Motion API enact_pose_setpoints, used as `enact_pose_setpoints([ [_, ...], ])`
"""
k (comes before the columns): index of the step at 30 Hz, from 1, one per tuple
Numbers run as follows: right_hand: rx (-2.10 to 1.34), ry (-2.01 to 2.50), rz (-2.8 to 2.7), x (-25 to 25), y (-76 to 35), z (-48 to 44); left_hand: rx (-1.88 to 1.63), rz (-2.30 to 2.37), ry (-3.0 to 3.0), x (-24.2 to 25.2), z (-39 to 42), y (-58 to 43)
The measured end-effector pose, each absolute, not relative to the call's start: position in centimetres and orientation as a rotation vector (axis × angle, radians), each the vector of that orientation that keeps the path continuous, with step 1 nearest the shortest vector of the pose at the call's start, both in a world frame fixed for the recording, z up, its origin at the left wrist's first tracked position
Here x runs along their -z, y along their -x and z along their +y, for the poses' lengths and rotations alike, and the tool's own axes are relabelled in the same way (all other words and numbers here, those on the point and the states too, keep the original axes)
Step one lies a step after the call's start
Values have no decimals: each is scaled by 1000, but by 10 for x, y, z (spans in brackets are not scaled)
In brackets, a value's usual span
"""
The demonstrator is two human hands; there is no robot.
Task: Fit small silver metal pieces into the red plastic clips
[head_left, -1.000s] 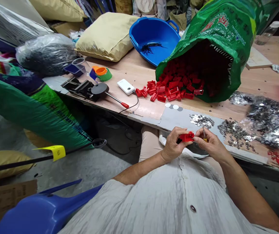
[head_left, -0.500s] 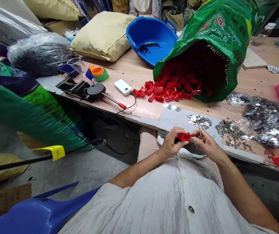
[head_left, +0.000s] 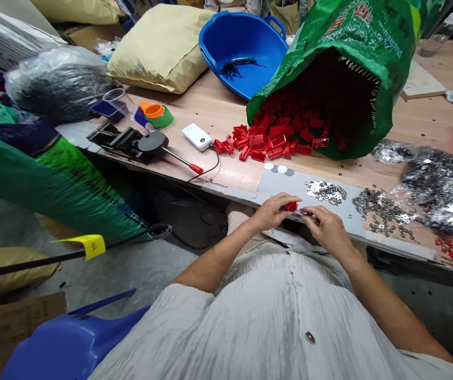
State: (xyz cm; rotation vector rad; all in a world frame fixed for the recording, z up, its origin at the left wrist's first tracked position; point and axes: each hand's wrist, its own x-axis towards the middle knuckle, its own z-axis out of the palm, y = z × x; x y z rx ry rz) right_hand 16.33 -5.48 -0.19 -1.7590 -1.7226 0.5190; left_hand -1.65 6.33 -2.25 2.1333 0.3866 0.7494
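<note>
Cluttered worktop [head_left: 237, 173], my left fingers [head_left: 279, 200] clamped on a red piece [head_left: 291, 206], my right fingers [head_left: 321, 213] pinching a slim tool [head_left: 303, 213] beside it

The wood-topped bench [head_left: 234, 173] carries a blue basin [head_left: 258, 45] and a tan sack [head_left: 159, 47]; a green sack [head_left: 388, 45] — red parts [head_left: 276, 142] heaped at its mouth; a white device [head_left: 197, 136]; a grey sheet [head_left: 290, 189].
</note>
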Motion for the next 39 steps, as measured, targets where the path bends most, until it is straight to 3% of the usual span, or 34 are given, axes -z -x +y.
enact_pose_setpoints([
  [39, -404, 1742, -1810, 17, -152, -40, -795, 517, -2191, 30, 57, 9],
])
